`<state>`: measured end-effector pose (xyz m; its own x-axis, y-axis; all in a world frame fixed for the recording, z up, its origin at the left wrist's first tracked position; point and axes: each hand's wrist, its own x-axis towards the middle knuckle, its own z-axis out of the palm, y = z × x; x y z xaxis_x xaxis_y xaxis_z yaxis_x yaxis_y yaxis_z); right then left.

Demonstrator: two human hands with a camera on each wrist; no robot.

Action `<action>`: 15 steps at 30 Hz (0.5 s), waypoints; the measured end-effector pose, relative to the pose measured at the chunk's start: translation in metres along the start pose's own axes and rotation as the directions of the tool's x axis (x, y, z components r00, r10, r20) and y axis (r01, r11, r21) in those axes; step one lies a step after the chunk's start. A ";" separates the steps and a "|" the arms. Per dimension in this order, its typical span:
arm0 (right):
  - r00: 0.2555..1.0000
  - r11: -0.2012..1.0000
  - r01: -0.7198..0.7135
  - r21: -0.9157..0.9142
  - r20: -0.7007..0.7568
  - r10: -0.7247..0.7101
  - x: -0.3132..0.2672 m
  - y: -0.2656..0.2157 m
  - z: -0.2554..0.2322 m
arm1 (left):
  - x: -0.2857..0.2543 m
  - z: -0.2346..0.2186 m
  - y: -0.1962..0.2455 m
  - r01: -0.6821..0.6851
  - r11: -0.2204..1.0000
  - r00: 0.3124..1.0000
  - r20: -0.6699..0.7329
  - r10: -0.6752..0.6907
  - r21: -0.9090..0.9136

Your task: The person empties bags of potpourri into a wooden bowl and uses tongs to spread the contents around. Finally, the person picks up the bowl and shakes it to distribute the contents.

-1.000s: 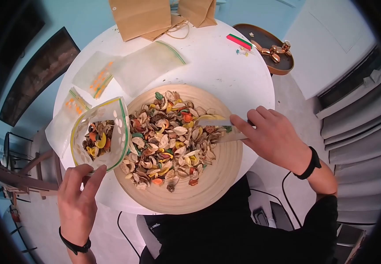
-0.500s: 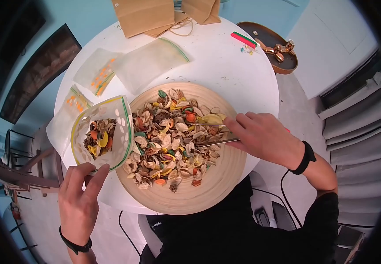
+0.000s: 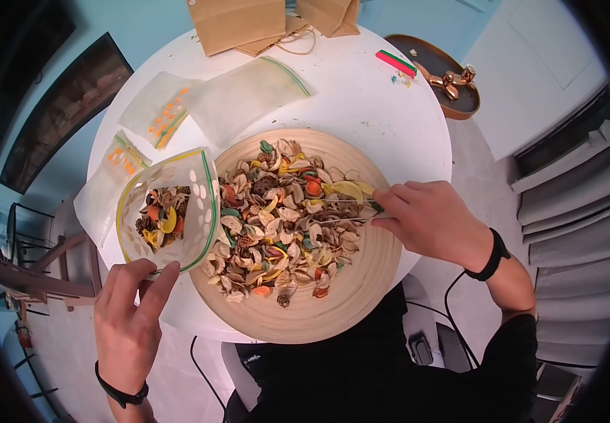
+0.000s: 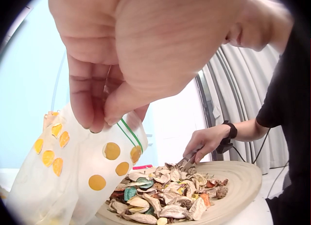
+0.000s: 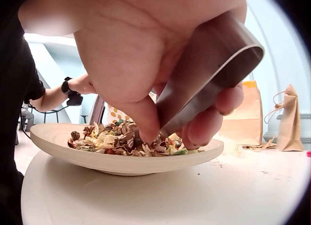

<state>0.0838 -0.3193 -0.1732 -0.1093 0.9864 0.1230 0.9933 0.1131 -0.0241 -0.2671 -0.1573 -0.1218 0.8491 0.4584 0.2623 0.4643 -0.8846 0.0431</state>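
A shallow wooden plate (image 3: 298, 328) holds a heap of dried petals and small cones (image 3: 269, 225). My right hand (image 3: 435, 222) grips metal tongs (image 3: 340, 218) at the plate's right side, their tips in the heap. In the right wrist view the bent end of the tongs (image 5: 209, 55) shows between thumb and fingers. My left hand (image 3: 128, 324) pinches the near rim of an open, dotted zip bag (image 3: 202, 211), which has some dried petals inside. In the left wrist view orange dots mark the bag (image 4: 73, 171).
Flat zip bags (image 3: 245, 95) lie on the white table (image 3: 361, 106) at the back left, some with orange marks. Brown paper bags (image 3: 238, 25) stand at the back. A red and green strip (image 3: 396, 64) lies at the back right, near a side tray (image 3: 470, 106) with a copper-coloured figure.
The tongs' arms have come closer together within the heap. The left hand still holds the bag's rim. The whole head view has shifted slightly.
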 end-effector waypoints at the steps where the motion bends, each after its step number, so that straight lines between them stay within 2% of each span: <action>1: 1.000 1.000 0.001 -0.002 0.001 -0.001 0.001 0.000 -0.002 | -0.001 0.000 0.000 0.000 1.000 1.000 -0.005 0.000 0.002; 4: 0.999 0.999 -0.035 0.009 0.022 0.035 0.002 -0.001 -0.006 | 0.002 0.001 -0.001 -0.069 0.997 0.996 -0.047 0.071 0.035; 10: 0.997 0.998 -0.057 0.037 0.062 0.054 0.007 -0.004 -0.009 | 0.000 -0.001 -0.001 -0.061 0.998 0.997 -0.046 0.061 0.020; 15: 0.999 0.997 -0.047 0.058 0.003 0.047 0.007 -0.003 -0.014 | -0.002 -0.002 -0.001 -0.041 0.999 0.998 -0.037 0.040 -0.026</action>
<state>0.0805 -0.3140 -0.1579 -0.0625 0.9910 0.1186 0.9935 0.0731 -0.0873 -0.2695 -0.1574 -0.1204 0.8571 0.4189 0.2998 0.4222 -0.9047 0.0570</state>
